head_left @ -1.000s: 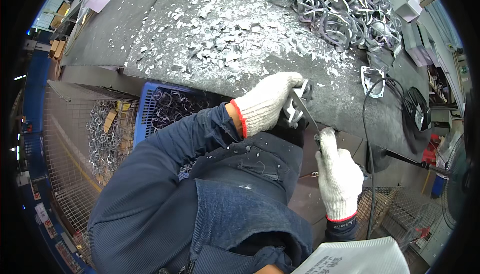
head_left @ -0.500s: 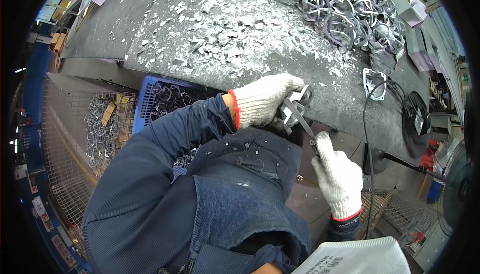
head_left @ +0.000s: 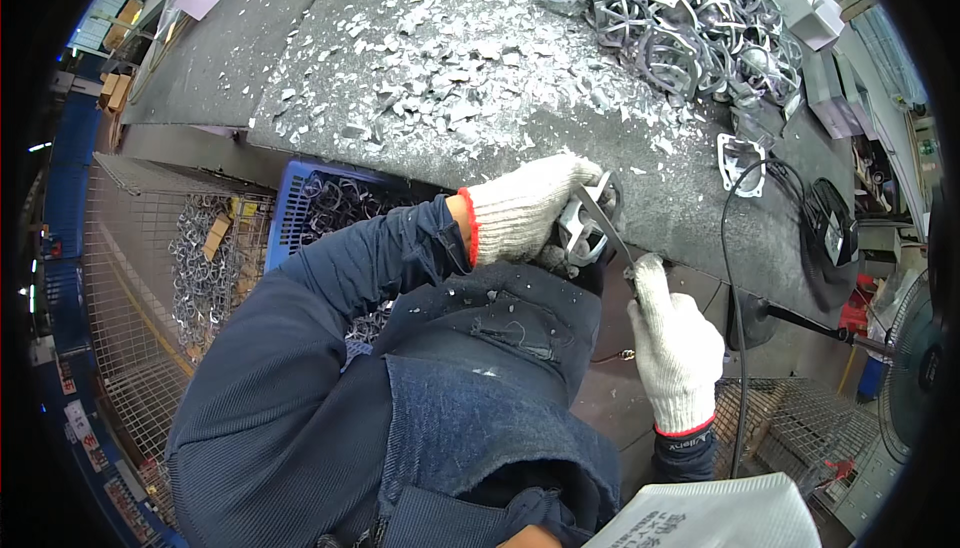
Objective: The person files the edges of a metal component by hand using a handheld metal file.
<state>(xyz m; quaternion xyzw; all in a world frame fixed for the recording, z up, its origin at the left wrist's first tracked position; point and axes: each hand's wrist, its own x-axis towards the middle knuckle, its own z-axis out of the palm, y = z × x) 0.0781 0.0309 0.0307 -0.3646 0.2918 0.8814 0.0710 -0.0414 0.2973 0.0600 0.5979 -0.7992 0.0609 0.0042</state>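
Head view: the gloved left hand was clamped on a metal frame at the near edge of the worktop; the right hand was closed around a flat tool, its blade across the frame. Pale flakes lay scattered beyond.

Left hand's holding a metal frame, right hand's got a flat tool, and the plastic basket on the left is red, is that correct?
Almost: the plastic basket is blue, not red, as the head view shows. The left hand does hold a metal frame, the right hand a flat tool.
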